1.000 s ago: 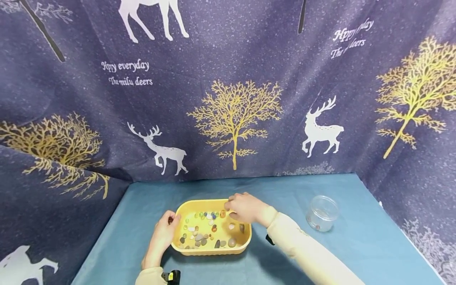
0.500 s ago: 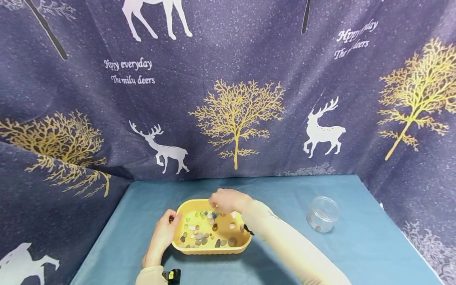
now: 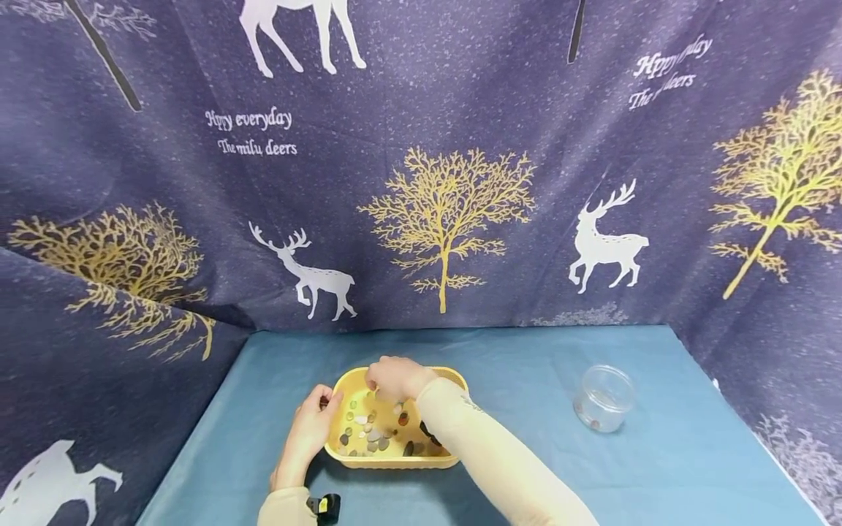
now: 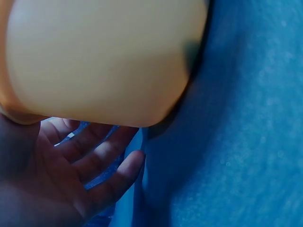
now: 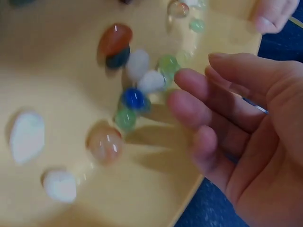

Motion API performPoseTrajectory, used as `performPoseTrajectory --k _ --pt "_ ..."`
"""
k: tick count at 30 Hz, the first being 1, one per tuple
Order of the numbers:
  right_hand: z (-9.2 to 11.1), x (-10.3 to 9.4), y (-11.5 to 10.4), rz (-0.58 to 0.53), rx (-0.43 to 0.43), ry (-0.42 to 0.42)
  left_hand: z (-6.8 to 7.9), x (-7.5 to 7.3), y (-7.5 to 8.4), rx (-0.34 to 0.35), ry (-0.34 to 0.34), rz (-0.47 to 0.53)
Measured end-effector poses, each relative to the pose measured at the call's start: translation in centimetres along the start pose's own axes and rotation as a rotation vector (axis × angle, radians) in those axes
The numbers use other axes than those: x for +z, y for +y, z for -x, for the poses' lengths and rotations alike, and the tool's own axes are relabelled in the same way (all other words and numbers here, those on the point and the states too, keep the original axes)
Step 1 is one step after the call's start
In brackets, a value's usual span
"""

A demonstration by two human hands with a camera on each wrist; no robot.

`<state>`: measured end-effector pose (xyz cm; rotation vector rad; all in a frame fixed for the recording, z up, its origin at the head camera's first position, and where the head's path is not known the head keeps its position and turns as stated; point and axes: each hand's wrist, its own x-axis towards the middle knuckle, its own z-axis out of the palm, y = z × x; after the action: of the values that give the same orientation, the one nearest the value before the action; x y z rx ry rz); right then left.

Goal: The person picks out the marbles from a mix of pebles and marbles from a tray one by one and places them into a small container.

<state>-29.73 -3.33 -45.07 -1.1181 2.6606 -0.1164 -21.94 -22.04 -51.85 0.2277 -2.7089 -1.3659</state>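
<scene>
A yellow plastic tub [image 3: 395, 463] sits on the table with stones and glass marbles spread over its floor. My left hand [image 3: 309, 427] holds its left end, thumb at the rim; in the left wrist view, fingers [image 4: 102, 161] lie against the outer wall. Inside the tub's far side, my right hand [image 3: 395, 378] reaches down with loosely bent fingers. The right wrist view shows those fingertips beside a green marble [image 5: 168, 63] and a white stone [image 5: 151, 81], nothing visibly held. Nearby lie a blue marble [image 5: 134, 98], a reddish-brown stone [image 5: 116, 39] and a pale orange marble-like stone [image 5: 105, 144].
A clear round jar [image 3: 604, 398] stands on the right of the blue tablecloth [image 3: 526, 431], with a small reddish item at its bottom. A dark blue cloth [image 3: 487, 241] printed with deer and trees hangs behind.
My right hand has moved left along the tub's far side, from its right end toward the marbles at the left. My left hand keeps its hold on the tub.
</scene>
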Motion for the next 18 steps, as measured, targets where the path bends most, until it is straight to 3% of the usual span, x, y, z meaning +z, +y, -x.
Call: performPoseTrajectory --k 8,18 --pt "-1.5 1.5 -1.0 0.139 0.064 0.005 0.2 0.3 0.1 -0.010 -0.003 0.017" --pt "-3.3 2.9 -2.3 0.264 0.138 0.070 0.0 0.2 0.0 0.003 0.016 0.006"
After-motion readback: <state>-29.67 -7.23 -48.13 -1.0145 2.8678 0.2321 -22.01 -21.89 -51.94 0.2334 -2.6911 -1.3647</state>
